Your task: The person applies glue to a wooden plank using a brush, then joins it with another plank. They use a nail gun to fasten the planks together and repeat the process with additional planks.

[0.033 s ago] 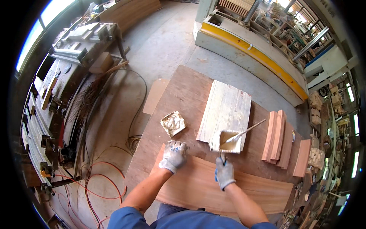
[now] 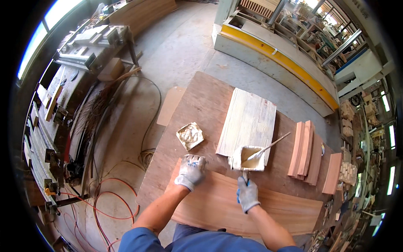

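Bare tabletop [image 2: 201, 105] lies open left of the pale panel [image 2: 247, 122]; stacked boards [image 2: 306, 151] crowd the right

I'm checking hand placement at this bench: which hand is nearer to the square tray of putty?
Left. The left hand rests on the board just below the putty tray. The right hand is farther off to the right, gripping a tool below the pale container.

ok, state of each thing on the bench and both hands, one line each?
left hand: gloved, fist pressed on the long board's end
right hand: gloved, grip shut on a tool handle
long board: flat, nearest the person
pale panel: flat, bare
square tub: open, stick leaning inside
crumpled tray: open, lying apart
reddish boards: stacked on edge
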Tool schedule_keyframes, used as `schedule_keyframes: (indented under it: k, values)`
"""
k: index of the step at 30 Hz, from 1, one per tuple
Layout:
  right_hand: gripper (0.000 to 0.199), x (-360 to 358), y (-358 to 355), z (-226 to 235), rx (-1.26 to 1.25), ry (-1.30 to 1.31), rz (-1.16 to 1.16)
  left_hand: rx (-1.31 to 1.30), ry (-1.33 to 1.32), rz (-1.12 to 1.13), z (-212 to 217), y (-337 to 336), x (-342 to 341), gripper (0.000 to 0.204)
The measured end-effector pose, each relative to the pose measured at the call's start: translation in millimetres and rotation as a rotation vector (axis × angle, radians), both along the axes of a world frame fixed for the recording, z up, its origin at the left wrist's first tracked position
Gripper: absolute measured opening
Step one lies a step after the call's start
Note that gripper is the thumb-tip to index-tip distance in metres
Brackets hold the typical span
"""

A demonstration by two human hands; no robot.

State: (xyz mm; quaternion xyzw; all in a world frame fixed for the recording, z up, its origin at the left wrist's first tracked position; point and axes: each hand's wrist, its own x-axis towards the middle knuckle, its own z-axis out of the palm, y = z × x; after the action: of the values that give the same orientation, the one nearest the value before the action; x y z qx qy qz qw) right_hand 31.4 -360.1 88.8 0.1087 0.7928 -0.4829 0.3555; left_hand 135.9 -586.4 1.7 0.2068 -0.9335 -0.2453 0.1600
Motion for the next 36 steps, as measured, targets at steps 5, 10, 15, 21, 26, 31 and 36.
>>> schedule_keyframes:
  k: [5,10,15,21,26,31,36]
  values:
    - [0.034,11.9,11.6,27.8,-0.033,-0.019,-0.057,-0.029,0.006,0.006,2.1,-1.5,-4.0,0.014]
    - [0.035,-44.9,-15.2,3.9,-0.021,-0.009,-0.033,-0.001,-0.07,-0.034,-3.1,-2.7,-0.5,0.01]
    - [0.038,-144.2,-66.6,-64.1,0.011,0.253,0.09,-0.012,-0.065,-0.016,10.6,-4.1,1.0,0.011]
    - [0.043,-318.9,-137.8,-117.4,0.077,0.57,0.012,-0.023,-0.058,-0.045,13.8,-2.0,-11.6,0.009]
    - [0.039,-349.9,-183.5,-28.8,-0.156,0.231,-0.091,-0.03,-0.057,-0.021,15.5,-4.0,-7.3,0.009]
    - [0.043,-267.0,-100.0,-11.9,-0.249,0.236,-0.056,-0.014,-0.115,-0.04,12.5,-5.4,-3.1,0.009]
    - [0.035,-137.1,2.0,-12.3,-0.028,0.207,-0.053,-0.028,-0.044,-0.038,9.9,-6.6,-11.7,0.01]
